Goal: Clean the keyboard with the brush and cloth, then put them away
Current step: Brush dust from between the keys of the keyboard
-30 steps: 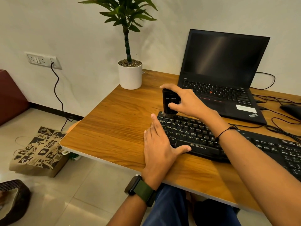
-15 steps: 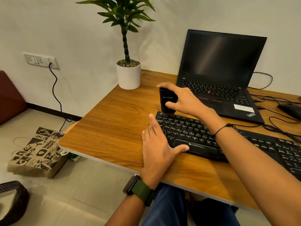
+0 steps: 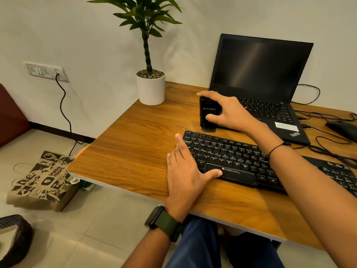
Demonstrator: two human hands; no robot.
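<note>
**Brush held above the keyboard's far left corner**

The right hand [image 3: 229, 111] grips a black block-shaped brush [image 3: 209, 113], thumb on its near face and fingers [image 3: 206, 93] curled over its top. The brush stands upright with its bristles pointing down, just beyond the far left corner of the black keyboard [image 3: 237, 157]; whether the bristles touch the tabletop [image 3: 131, 144] cannot be told. A thin black cord circles the right wrist.

The left hand [image 3: 185, 175] lies flat on the wooden tabletop against the keyboard's left end, fingers straight and together, thumb spread along the keyboard's front edge beside the space bar. A dark watch on a green strap [image 3: 166, 225] sits on that wrist.

The keyboard lies aslant on the tabletop, running off to the right. Behind it stands an open laptop [image 3: 258, 74] with a dark screen. A potted plant [image 3: 150, 88] in a white pot stands at the tabletop's far left corner by the wall. A mouse [image 3: 342, 128] and several cables lie at the right edge. On the floor to the left sits a printed paper bag [image 3: 42, 180], under a wall socket [image 3: 46, 71] with a cord plugged in.
</note>
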